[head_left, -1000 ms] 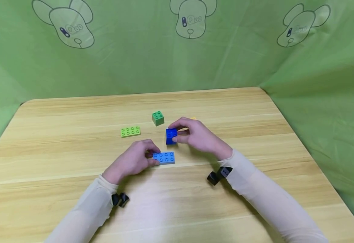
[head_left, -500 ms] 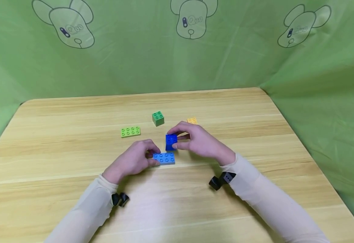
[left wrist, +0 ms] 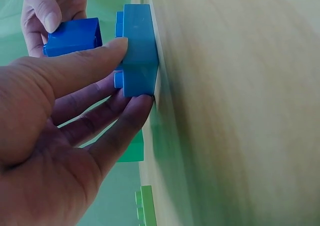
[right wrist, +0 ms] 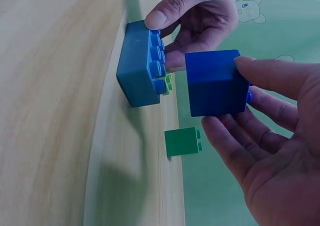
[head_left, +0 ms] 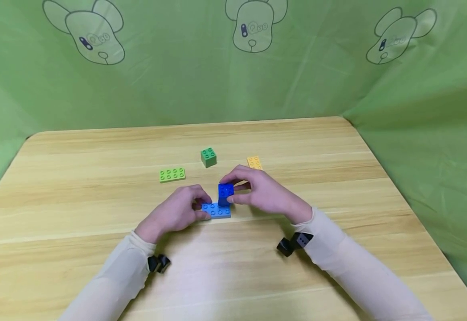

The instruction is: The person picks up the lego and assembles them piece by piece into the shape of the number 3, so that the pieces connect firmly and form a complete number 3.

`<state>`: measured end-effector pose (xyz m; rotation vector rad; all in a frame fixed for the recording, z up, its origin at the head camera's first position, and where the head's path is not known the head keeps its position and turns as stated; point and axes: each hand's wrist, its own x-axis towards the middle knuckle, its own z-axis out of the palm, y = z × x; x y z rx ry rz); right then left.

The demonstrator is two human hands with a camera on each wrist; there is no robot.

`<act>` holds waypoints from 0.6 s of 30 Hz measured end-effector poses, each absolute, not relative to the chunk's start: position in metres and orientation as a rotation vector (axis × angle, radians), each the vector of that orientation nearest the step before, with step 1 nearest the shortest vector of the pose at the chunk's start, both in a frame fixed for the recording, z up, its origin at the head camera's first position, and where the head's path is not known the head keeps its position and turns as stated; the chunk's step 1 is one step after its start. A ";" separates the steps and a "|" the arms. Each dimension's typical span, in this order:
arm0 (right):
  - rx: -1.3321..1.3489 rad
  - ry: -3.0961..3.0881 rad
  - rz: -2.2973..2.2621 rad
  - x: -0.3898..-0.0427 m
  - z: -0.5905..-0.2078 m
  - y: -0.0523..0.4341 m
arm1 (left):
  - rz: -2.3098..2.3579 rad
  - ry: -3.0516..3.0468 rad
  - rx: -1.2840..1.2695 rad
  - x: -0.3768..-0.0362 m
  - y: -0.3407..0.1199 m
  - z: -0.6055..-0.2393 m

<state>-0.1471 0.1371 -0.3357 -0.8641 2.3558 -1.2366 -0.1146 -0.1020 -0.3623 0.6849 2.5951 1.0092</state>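
Note:
A light blue brick with two rows of studs [head_left: 220, 213] lies studs up on the wooden table. My left hand [head_left: 174, 209] pinches its left end between thumb and fingers, as the left wrist view shows of the brick [left wrist: 140, 51]. Between the thumb and fingers of my right hand [head_left: 263, 191] is a dark blue square brick [head_left: 225, 196]. It hovers over the right part of the light blue brick in the head view. In the right wrist view, a gap separates the dark blue brick [right wrist: 215, 83] from the studs of the light blue brick [right wrist: 135, 66].
Farther back on the table [head_left: 97, 178] stands a green square brick [head_left: 208, 157]. A flat lime plate [head_left: 172, 174] lies to its left. Behind my right hand a yellow-orange plate [head_left: 254, 162] is partly covered. Green cloth [head_left: 177, 89] hangs around the back and sides.
My right hand has brought the dark blue brick nearer to me, from behind the light blue brick to above it. More of the yellow-orange plate shows. My left hand has stayed still.

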 end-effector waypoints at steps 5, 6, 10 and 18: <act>-0.886 2.318 -1.254 -0.145 -0.337 0.137 | 1.018 2.599 0.705 -0.115 -0.102 -0.363; -0.894 2.308 -1.257 -0.145 -0.337 0.137 | 1.021 2.599 0.708 -0.115 -0.102 -0.363; -0.926 2.303 -1.244 -0.143 -0.339 0.136 | 1.029 2.602 0.719 -0.114 -0.103 -0.362; -0.925 2.272 -1.251 -0.141 -0.340 0.136 | 1.030 2.592 0.713 -0.115 -0.103 -0.363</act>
